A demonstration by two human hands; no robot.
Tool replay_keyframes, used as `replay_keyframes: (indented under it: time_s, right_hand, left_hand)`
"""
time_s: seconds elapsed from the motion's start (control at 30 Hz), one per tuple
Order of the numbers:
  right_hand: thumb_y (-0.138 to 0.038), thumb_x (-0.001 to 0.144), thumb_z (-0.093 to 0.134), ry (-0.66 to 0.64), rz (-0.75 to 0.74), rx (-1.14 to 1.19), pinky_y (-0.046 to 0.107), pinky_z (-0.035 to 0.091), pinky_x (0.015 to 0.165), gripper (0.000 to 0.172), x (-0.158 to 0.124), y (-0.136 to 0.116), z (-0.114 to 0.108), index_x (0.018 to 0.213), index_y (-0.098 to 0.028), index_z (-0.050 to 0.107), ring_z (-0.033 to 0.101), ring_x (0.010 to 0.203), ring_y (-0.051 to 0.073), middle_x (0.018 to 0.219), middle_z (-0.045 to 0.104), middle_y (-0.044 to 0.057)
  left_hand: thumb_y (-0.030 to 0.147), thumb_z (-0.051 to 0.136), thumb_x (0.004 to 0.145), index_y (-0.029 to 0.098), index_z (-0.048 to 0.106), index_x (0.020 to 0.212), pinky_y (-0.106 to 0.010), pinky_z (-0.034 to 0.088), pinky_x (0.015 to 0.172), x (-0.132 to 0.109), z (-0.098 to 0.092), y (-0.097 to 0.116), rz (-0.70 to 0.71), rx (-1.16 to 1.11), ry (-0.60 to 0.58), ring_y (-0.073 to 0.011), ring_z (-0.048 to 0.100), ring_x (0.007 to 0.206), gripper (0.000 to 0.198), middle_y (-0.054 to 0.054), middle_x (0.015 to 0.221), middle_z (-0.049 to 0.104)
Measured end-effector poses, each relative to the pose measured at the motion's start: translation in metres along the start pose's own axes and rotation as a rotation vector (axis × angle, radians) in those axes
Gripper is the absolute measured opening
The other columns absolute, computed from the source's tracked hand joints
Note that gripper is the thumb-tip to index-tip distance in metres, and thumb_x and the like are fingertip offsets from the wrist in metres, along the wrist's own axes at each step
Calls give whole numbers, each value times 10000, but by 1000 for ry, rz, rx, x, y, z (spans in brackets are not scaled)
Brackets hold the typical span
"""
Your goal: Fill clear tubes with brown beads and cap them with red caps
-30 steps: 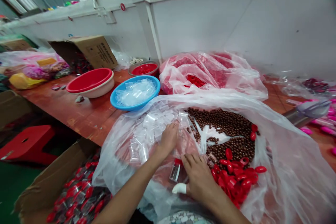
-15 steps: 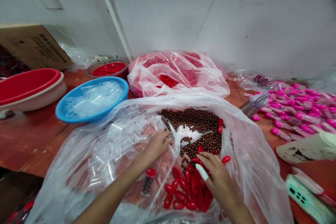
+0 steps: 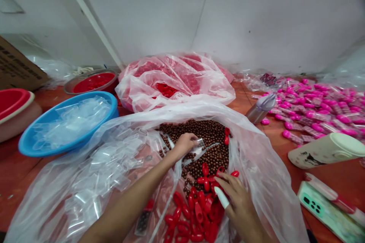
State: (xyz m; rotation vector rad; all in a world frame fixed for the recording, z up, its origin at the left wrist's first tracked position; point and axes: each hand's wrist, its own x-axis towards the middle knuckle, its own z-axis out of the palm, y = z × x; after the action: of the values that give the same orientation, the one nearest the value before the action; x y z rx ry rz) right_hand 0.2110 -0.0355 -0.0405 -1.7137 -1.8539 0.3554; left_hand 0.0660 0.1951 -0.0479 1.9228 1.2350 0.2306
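My left hand [image 3: 186,143] is closed round a small clear plastic tube [image 3: 199,143] and holds it over a heap of small brown balls [image 3: 212,136] inside a big clear plastic bag [image 3: 265,167]. My right hand [image 3: 236,199], with a white cot on one finger, rests with curled fingers on a pile of red caps [image 3: 199,209]; what it grips is hidden. Loose clear tubes [image 3: 114,152] lie in the bag's left part. One filled tube with a red cap [image 3: 144,218] lies near my left forearm.
A blue bowl [image 3: 27,142] of clear tubes, a red bowl [image 3: 11,102] and a metal bowl [image 3: 68,88] stand at the left. A bag of red parts [image 3: 173,81] sits behind. Pink-capped tubes [image 3: 313,114], a grey bottle [image 3: 261,107], a cream container [image 3: 325,152] and a scale [image 3: 325,209] lie right.
The view swung to the right. My left hand left the clear tubes and moved over the brown balls with one tube. My right hand moved from the filled tube to the red caps.
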Motion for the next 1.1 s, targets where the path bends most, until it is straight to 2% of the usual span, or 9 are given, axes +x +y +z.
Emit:
replay_keyframes:
  time_s: [0.17,0.33,0.5,0.6,0.8,0.97,1.1]
  right_hand:
    - [-100,800,446,38,50,1,412,463,931,437,8,4,-3,1193,-253,562,533,1095,229,1189,571,78]
    - [-41,749,401,31,86,39,429,439,966,543,16,14,-5,1233,-257,522,495,1148,222,1239,536,74]
    - [16,629,358,48,118,11,457,369,1033,757,30,35,-10,1337,-246,404,424,1239,210,1336,471,56]
    - [43,581,340,49,166,-45,456,344,1052,816,49,44,-15,1357,-206,380,383,1279,212,1372,437,75]
    - [40,666,357,58,293,-151,387,386,1013,672,99,49,-16,1317,-108,425,446,1226,227,1329,467,143]
    - [-112,786,455,130,373,-162,433,468,841,500,121,50,-8,1281,-180,479,578,1018,283,1191,552,162]
    - [-142,788,480,163,374,-61,436,420,893,423,123,50,-7,1194,-227,564,561,1039,273,1171,572,118]
  left_hand:
    - [308,595,709,147,697,936,-234,411,601,10,17,11,27,-127,-25,-143,569,624,297,-28,750,684]
    - [289,606,699,136,689,964,-253,441,655,16,29,13,46,-291,-50,-159,590,705,317,-42,848,695]
    - [268,617,684,119,683,986,-248,450,640,15,31,10,29,-467,-104,-154,593,708,343,-49,865,700]
    - [265,637,669,111,682,996,-245,444,627,10,29,10,3,-562,-121,-139,584,664,364,-50,845,702]
    - [313,690,646,112,677,1012,-233,435,612,-10,21,9,-46,-733,-105,-126,581,649,418,-60,860,700]
    - [373,725,631,118,672,1016,-236,467,620,-41,4,10,-67,-855,-116,-136,600,695,465,-78,896,688]
    - [314,772,599,120,654,1002,-283,518,691,-79,-9,12,-103,-1075,-162,-151,620,764,463,-86,978,655]
